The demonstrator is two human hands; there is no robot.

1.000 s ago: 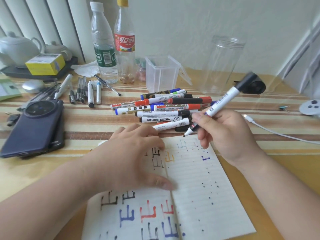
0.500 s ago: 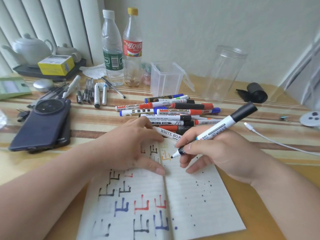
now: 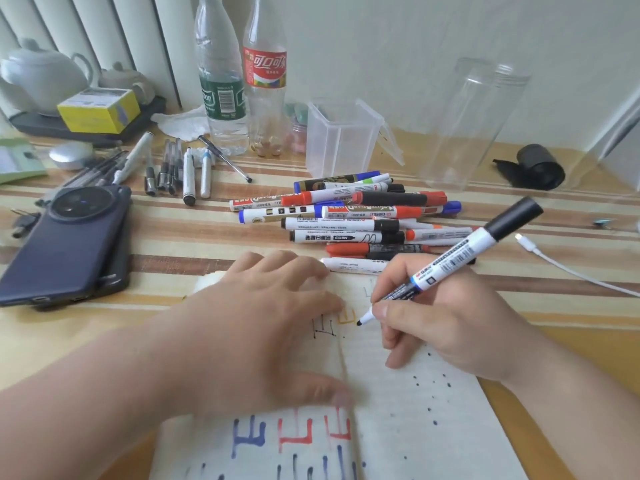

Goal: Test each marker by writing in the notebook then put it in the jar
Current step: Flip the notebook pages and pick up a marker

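On the striped tabletop (image 3: 173, 233), we have the open lined white notebook (image 3: 415, 427) nearest to us. Our left hand (image 3: 263, 327) lies flat on its left page, with the fingers spread and straight, pressing the paper down. Our right hand (image 3: 446, 323) grips the white-barrelled, black-ended marker (image 3: 460, 258) in a writing hold, with thumb and fingers curled round the lower barrel. The black tip points down and to the left and sits by the centre fold, just beside a yellow mark. It appears to touch the paper, but blur prevents us from confirming contact. Beyond the notebook lies the loose pile of capped red, blue and black markers (image 3: 346, 216). The tall clear plastic jar (image 3: 474, 123) stands upright behind the pile, to the right, well apart from the held marker. A dark blue phone (image 3: 69, 244) lies at the left.
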